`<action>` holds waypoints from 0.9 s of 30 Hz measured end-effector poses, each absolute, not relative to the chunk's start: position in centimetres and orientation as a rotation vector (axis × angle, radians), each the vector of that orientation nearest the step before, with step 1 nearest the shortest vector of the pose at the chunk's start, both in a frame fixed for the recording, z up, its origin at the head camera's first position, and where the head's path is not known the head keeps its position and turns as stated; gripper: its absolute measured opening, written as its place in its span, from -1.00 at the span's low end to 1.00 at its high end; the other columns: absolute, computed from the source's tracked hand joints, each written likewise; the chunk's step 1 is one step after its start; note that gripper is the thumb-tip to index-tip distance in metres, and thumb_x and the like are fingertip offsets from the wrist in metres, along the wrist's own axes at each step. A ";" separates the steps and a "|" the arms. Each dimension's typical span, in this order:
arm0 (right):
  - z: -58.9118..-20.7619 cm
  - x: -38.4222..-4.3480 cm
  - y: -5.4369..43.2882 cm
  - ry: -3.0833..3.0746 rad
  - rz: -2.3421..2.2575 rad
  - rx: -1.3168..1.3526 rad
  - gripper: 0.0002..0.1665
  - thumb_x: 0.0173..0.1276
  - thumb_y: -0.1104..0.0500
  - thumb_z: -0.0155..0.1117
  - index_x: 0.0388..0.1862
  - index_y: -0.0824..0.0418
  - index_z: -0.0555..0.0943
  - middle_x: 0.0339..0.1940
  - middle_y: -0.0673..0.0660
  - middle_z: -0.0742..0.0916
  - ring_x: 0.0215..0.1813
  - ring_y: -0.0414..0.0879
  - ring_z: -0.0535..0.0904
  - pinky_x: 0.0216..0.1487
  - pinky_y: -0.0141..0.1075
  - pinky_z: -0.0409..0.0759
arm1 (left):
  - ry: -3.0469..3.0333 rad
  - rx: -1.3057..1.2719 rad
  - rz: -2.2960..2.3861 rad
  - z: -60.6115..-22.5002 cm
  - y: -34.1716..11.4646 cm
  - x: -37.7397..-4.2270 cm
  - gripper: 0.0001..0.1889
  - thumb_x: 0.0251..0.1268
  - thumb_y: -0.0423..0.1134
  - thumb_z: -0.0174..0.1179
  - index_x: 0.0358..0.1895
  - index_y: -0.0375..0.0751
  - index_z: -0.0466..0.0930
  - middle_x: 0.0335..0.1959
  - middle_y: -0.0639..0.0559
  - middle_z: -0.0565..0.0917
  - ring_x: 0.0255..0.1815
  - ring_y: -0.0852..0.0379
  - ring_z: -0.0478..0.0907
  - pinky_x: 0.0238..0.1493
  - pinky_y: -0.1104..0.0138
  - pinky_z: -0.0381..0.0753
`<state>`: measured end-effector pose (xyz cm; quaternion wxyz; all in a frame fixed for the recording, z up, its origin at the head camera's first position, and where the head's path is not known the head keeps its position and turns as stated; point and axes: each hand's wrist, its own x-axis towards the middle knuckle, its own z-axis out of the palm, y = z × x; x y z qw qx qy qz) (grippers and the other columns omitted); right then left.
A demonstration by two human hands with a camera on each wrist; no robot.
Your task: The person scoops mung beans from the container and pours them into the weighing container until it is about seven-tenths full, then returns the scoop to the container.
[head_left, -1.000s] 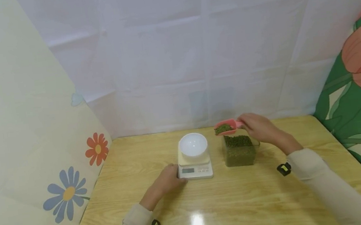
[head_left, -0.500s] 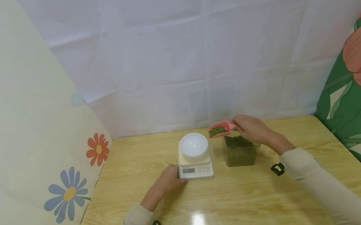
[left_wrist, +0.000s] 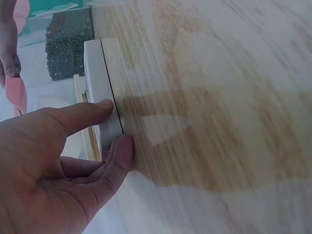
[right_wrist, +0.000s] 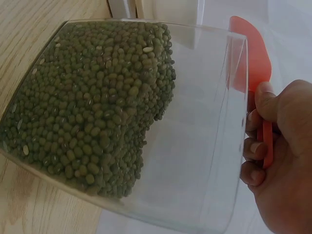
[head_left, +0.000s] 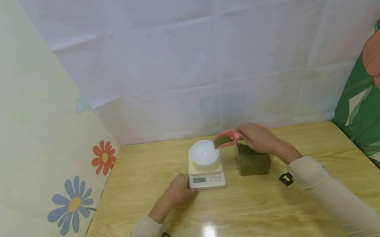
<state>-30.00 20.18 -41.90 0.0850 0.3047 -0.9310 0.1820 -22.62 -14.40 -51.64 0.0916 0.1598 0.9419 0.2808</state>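
A pink plastic scoop (head_left: 230, 132) of small green beans (head_left: 222, 141), gripped in the right hand (head_left: 260, 137), hangs near a round white bowl (head_left: 204, 153); early tilting could scatter them outside. The left hand (head_left: 177, 190) pinches the white digital scale (head_left: 207, 185) beneath.

You have a narrow lane of tabletop (head_left: 231, 174) between the scale (head_left: 207, 182) and the bean box (head_left: 254, 166), but the pink scoop (head_left: 225, 139) spans above its far end and your right hand (head_left: 259, 138) crowds the box's rim. Your left hand (head_left: 177, 191) blocks the scale's left side.
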 end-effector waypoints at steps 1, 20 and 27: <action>-41.9 -30.0 20.0 -2.776 0.538 0.911 -0.81 0.61 0.28 0.16 0.03 0.32 0.67 -0.10 0.22 0.78 -0.02 0.18 0.72 0.11 0.13 0.72 | 2.799 0.475 0.833 -51.7 -14.4 -22.6 -0.64 0.24 -0.23 0.52 -0.05 -0.38 0.64 -0.24 -0.12 0.64 -0.30 0.08 0.52 -0.19 0.17 0.69; -41.9 -30.0 18.3 -2.791 0.439 0.926 -0.80 0.58 0.30 0.18 0.06 0.33 0.66 -0.11 0.21 0.77 -0.03 0.17 0.72 0.09 0.10 0.72 | 2.791 0.498 0.846 -52.1 -14.4 -22.8 -0.65 0.25 -0.24 0.52 -0.05 -0.38 0.64 -0.27 -0.10 0.65 -0.32 0.09 0.53 -0.23 0.20 0.67; -42.0 -29.9 18.1 -2.774 0.397 0.941 -0.81 0.59 0.28 0.21 0.07 0.33 0.66 -0.04 0.24 0.77 0.04 0.19 0.71 0.15 0.10 0.71 | 2.793 0.502 0.842 -52.2 -14.5 -22.9 -0.66 0.25 -0.24 0.51 -0.06 -0.38 0.64 -0.27 -0.10 0.65 -0.32 0.10 0.52 -0.24 0.22 0.66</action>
